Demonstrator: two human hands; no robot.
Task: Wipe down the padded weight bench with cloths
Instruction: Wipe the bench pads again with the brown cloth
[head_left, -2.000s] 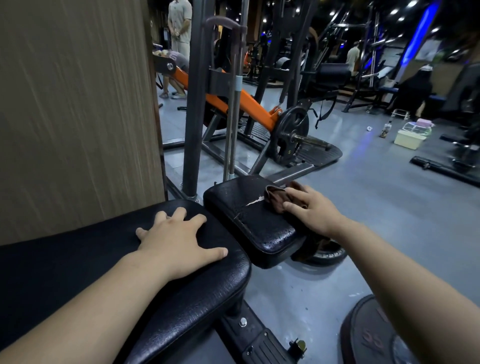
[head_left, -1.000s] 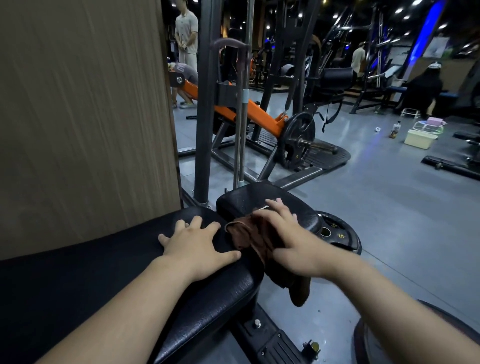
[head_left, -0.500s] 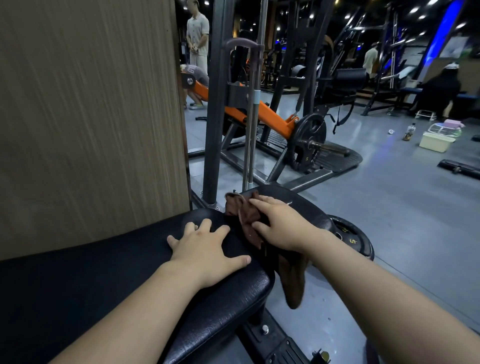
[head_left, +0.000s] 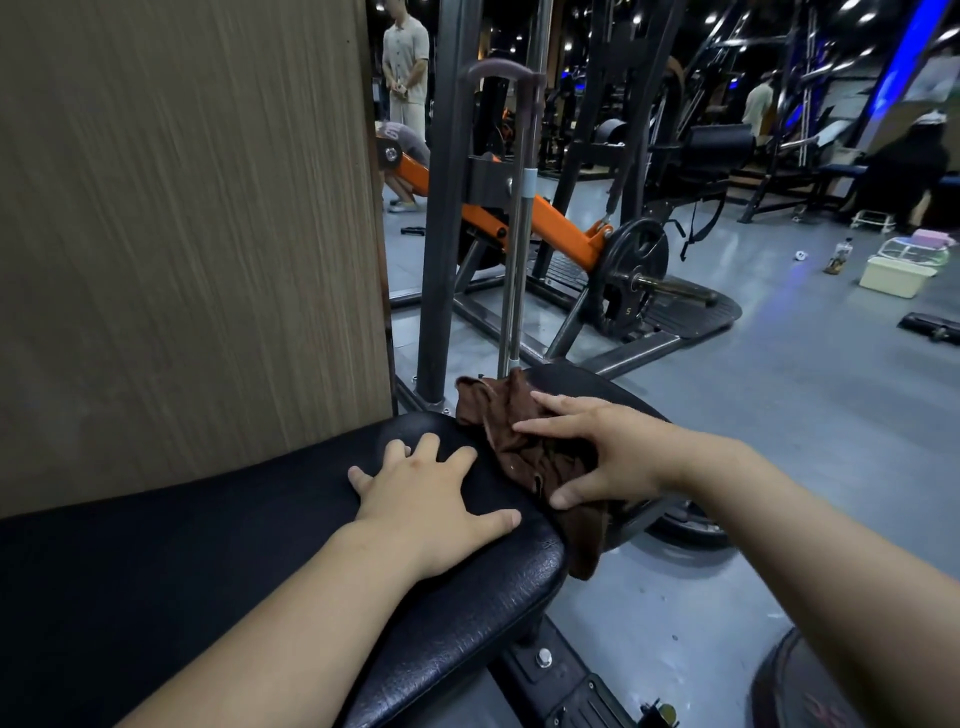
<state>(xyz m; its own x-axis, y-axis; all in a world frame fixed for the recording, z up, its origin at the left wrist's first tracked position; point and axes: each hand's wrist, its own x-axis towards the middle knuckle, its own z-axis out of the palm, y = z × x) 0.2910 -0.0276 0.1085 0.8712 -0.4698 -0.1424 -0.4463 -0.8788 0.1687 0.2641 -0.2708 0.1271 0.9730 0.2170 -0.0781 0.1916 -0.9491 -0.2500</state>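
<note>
The black padded bench (head_left: 218, 561) runs from the lower left to the middle of the head view. My left hand (head_left: 431, 499) lies flat on its end with the fingers spread. A brown cloth (head_left: 519, 431) is draped over the bench's rounded end and hangs down its right side. My right hand (head_left: 602, 452) presses on the cloth with straight fingers, thumb low at the bench's edge. Behind the cloth sits the smaller black seat pad (head_left: 587, 387), partly hidden by my right hand.
A wood-grain panel (head_left: 182, 223) stands close on the left. A dark steel rack post (head_left: 441, 208) and a chrome rod (head_left: 514, 280) rise just behind the pad. An orange lever machine (head_left: 561, 228) holds a weight plate (head_left: 636, 270). People stand far back. A plate (head_left: 810, 686) lies at lower right.
My right hand has carried the brown cloth from the small seat pad leftward onto the end of the long pad. The left hand has stayed flat on the bench.
</note>
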